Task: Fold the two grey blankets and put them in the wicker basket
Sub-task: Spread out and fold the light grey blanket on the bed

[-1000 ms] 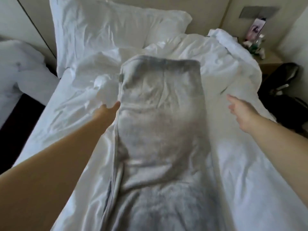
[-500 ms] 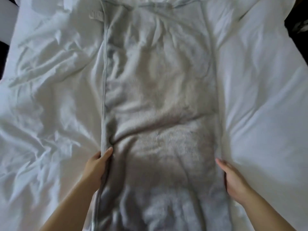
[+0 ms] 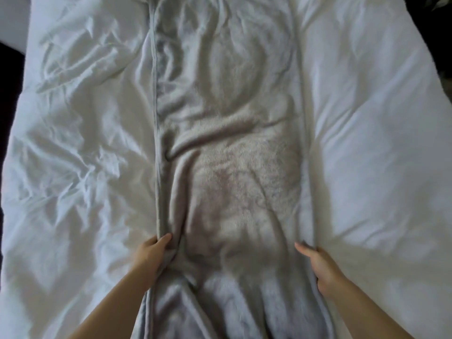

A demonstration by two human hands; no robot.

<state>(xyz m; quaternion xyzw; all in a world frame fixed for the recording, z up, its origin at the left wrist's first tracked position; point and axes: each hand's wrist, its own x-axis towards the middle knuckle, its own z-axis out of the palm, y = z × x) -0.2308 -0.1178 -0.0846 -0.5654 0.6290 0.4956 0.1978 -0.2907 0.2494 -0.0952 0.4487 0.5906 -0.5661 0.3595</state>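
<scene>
Both my hands are now bunching cloth inward — left hand (image 3: 152,256) and right hand (image 3: 318,267) are closing their fingers on the grey blanket's (image 3: 227,148) edges, blanket lying between them on the white duvet (image 3: 371,133).

white duvet (image 3: 367,148) | rumpled at left, smoother at right | dark floor (image 3: 7,77) along left edge

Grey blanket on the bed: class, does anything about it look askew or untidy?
Yes. The blanket lies in a long strip but is rumpled, with creases slanting across its middle, and it bunches where the left hand and right hand pinch its edges.
</scene>
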